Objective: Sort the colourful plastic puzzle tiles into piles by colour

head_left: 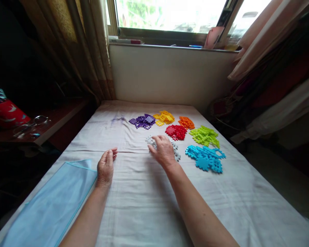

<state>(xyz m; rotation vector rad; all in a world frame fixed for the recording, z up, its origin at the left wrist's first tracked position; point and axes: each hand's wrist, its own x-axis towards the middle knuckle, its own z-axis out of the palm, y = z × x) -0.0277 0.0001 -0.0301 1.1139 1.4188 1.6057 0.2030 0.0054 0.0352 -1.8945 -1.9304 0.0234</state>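
Over a small pile of grey interlocking plastic pieces (175,151), my right hand (162,149) is arched with thumb and fingers apart. It hides much of that pile, and I see no piece between its fingers. My left hand (106,166) rests on its side on the cloth-covered surface, loosely open and holding nothing. Just beyond the grey pieces lies a red pile (176,132). To the right of my right hand are blue pieces (206,157), some with open square frames.
Further piles are purple (143,121), yellow (164,117), orange (186,122) and lime green (205,136). A light blue cloth bag (51,202) lies at left. Eyeglasses (39,120) sit on a dark side table (64,111). A low wall and window stand behind.
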